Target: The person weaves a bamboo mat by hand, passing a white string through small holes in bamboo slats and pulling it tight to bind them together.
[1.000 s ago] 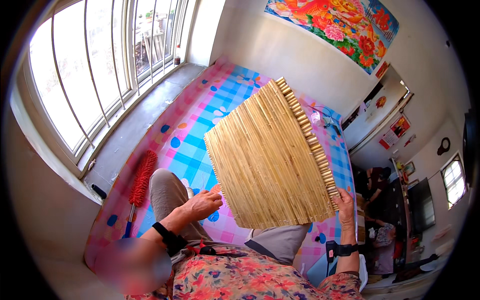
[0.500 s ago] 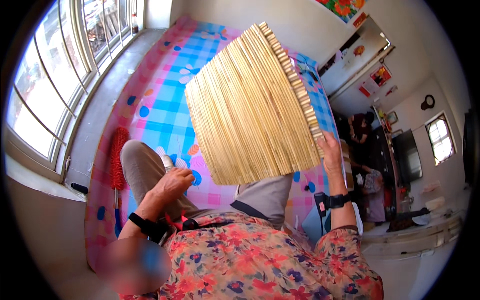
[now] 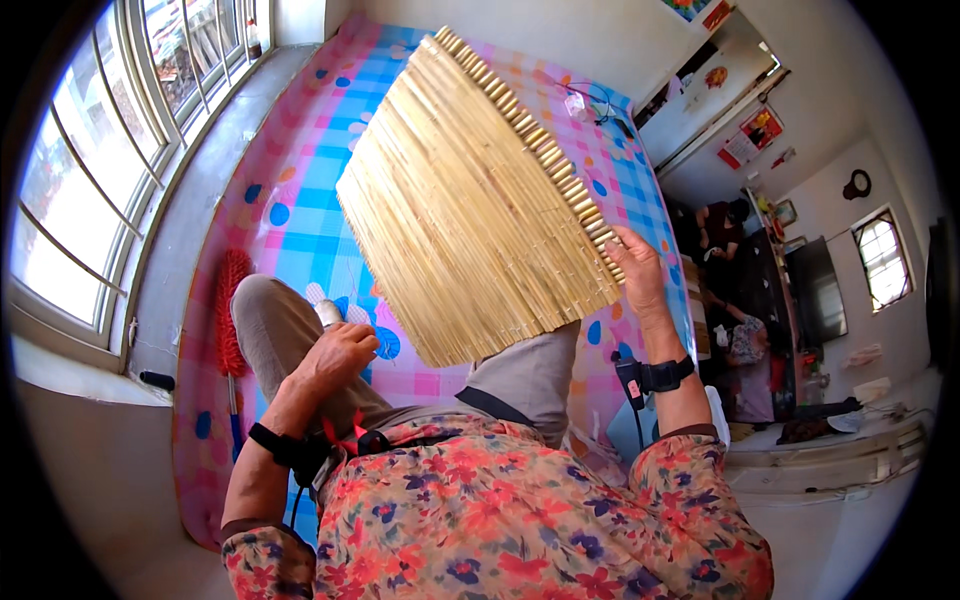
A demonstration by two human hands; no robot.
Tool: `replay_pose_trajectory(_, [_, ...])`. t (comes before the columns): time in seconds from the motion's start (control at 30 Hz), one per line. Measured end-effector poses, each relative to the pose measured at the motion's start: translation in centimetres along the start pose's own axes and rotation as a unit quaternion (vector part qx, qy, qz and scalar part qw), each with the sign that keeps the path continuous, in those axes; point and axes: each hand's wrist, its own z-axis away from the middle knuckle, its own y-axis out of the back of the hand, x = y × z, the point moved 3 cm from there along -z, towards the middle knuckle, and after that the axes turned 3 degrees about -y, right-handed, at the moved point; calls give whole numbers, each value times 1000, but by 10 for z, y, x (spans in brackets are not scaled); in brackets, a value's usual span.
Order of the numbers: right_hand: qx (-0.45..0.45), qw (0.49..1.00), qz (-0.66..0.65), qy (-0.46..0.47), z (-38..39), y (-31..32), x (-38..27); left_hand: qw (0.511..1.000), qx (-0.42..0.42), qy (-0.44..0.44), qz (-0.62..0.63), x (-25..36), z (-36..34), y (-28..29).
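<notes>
A stiff, fan-shaped mat of pale stalks (image 3: 470, 200), laid side by side and bound together, is held up tilted in front of me. Along its right edge the cut stalk ends show as a stepped row. My right hand (image 3: 642, 272) grips this mat at its near right corner, thumb and fingers on the edge. Close to my bent left knee, my left hand (image 3: 338, 355) hovers with curled fingers, apart from the mat. Whatever those fingers may pinch is too small to make out.
Under me spreads a pink and blue checked sheet (image 3: 310, 240). A red fluffy duster (image 3: 232, 310) lies left, beside the barred window (image 3: 150, 130). Cables (image 3: 600, 105) rest at the far right of the sheet. Two people sit beyond its right edge, one in dark clothes (image 3: 722, 228).
The mat has shifted left and tilted, so more of its stalk ends show. My right hand has moved left and up with it. My left hand has shifted slightly left, still curled.
</notes>
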Motion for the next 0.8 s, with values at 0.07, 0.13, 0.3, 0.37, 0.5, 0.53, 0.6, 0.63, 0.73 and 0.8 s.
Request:
replay_pose_trajectory(0.07, [-41, 999, 4, 1, -1, -10, -4, 999, 26, -5, -22, 2, -4, 8])
replay_pose_trajectory(0.13, [-44, 999, 16, 14, 1, -26, -13, 998, 48, -5, -49, 7, -12, 23])
replay_pose_trajectory(0.3, [-116, 985, 116, 57, 2, -58, -35, 976, 160, 14, -145, 26, -42, 83])
replay_pose_trajectory(0.37, [-142, 972, 160, 97, 1, -68, -39, 966, 203, 15, -162, 34, -57, 102])
replay_pose_trajectory(0.5, [-195, 947, 208, 147, -2, -87, -53, 955, 194, -25, -224, 55, -82, 133])
replay_pose_trajectory(0.53, [-212, 934, 230, 173, -3, -92, -56, 954, 171, -35, -243, 58, -90, 135])
replay_pose_trajectory(0.6, [-228, 920, 249, 201, -5, -100, -61, 953, 157, -51, -256, 58, -99, 138])
replay_pose_trajectory(0.63, [-241, 908, 254, 230, -5, -104, -64, 972, 108, -25, -206, 53, -103, 135])
replay_pose_trajectory(0.73, [-261, 892, 262, 260, -13, -112, -65, 985, 45, 17, -169, 50, -114, 136])
replay_pose_trajectory(0.8, [-270, 889, 260, 262, -19, -116, -66, 986, -47, 63, -146, 49, -120, 141])
